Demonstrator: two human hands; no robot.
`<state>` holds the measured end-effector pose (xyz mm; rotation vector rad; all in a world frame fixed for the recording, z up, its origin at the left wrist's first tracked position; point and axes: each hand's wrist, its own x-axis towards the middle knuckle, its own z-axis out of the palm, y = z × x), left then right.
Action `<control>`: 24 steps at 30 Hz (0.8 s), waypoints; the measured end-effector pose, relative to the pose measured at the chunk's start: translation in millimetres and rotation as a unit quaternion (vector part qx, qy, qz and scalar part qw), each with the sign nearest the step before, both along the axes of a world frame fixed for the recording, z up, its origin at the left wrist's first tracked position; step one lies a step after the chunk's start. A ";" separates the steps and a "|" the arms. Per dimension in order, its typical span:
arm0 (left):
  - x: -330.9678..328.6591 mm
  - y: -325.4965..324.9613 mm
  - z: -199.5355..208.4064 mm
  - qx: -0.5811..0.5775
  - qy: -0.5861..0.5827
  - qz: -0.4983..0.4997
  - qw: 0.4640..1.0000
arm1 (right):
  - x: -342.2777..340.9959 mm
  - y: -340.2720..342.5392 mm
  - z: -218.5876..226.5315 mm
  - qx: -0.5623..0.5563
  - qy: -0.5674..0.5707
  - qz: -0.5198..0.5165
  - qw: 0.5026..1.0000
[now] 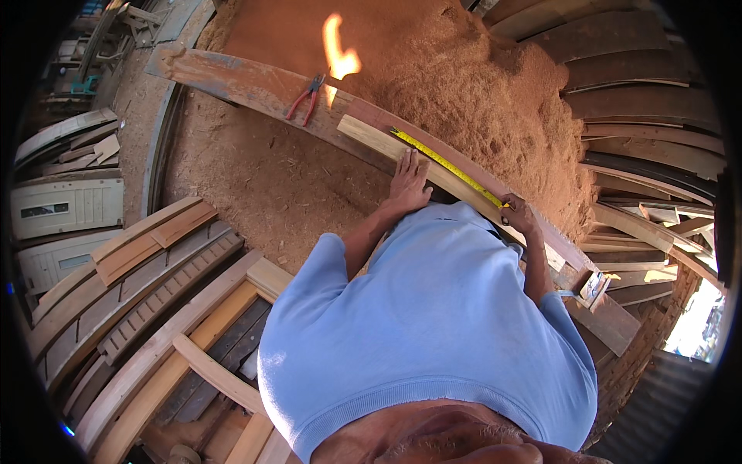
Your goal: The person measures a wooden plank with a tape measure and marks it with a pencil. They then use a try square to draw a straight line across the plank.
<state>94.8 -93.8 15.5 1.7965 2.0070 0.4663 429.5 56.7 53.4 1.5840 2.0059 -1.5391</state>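
A yellow tape measure (pixel 448 165) is pulled out along a pale wooden strip (pixel 368 136). My right hand (pixel 521 214) is closed round the near right end of the tape, where its case is mostly hidden by the fingers. My left hand (pixel 410 182) lies on the strip with its fingers stretched out, just below the tape. Beside the strip runs a reddish board (pixel 372 114), both resting on a long, worn bench plank (pixel 232 77). Red-handled pliers (pixel 308 100) lie on that plank, left of the strip's far end.
Sawdust (pixel 495 100) is heaped beyond the bench. Stacked planks (pixel 634 100) stand at the right. Wooden frames (pixel 166 332) and white panelled boards (pixel 69 203) lean at the left. A small metal object (pixel 594 288) sits near the bench's right end. Bright sunlight patches the sawdust.
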 end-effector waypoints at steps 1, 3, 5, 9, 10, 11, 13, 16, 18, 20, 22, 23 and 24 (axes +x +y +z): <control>-0.6 -0.4 -1.2 0.004 -0.001 0.000 1.000 | -0.6 0.8 0.4 -0.002 -0.002 0.002 1.000; -1.3 -0.3 -2.7 0.013 -0.004 0.000 1.000 | -0.3 1.2 -0.8 -0.004 -0.005 0.001 1.000; -0.6 -0.5 -2.9 0.024 -0.010 0.000 1.000 | 2.0 0.7 -3.8 -0.002 -0.009 -0.004 1.000; -2.0 -0.4 -5.9 0.035 -0.011 -0.001 0.999 | 0.7 0.5 -3.4 0.000 -0.004 -0.011 1.000; -2.6 -0.6 -7.3 0.034 -0.013 0.000 0.999 | -0.4 1.1 -2.6 -0.013 -0.008 -0.018 1.000; -3.2 -0.7 -8.6 0.034 -0.014 0.001 0.999 | -1.5 1.6 -1.8 -0.026 -0.012 -0.026 0.999; -4.0 0.8 -8.3 0.033 -0.016 -0.001 0.999 | -0.1 2.0 -2.4 -0.003 -0.018 -0.005 1.000; -5.4 2.0 -9.2 0.031 -0.015 -0.004 0.999 | -1.4 2.2 -0.7 -0.006 -0.022 -0.007 1.000; -6.3 2.9 -9.6 0.031 -0.014 -0.007 0.999 | -0.2 2.5 -2.9 -0.010 -0.019 -0.011 1.000; -6.0 3.6 -8.9 0.031 -0.015 -0.008 0.999 | 3.9 2.9 -9.2 -0.001 -0.013 -0.006 1.000; -5.8 4.4 -6.7 0.035 -0.014 -0.007 0.999 | 4.1 1.7 -10.9 0.028 -0.012 0.008 1.000; -5.3 4.3 -5.4 0.038 -0.012 -0.006 0.999 | 4.1 1.3 -11.8 0.042 -0.012 0.015 0.999; -5.7 2.8 -3.3 0.040 -0.009 -0.003 0.999 | -0.8 2.4 -9.0 0.031 -0.018 0.015 0.999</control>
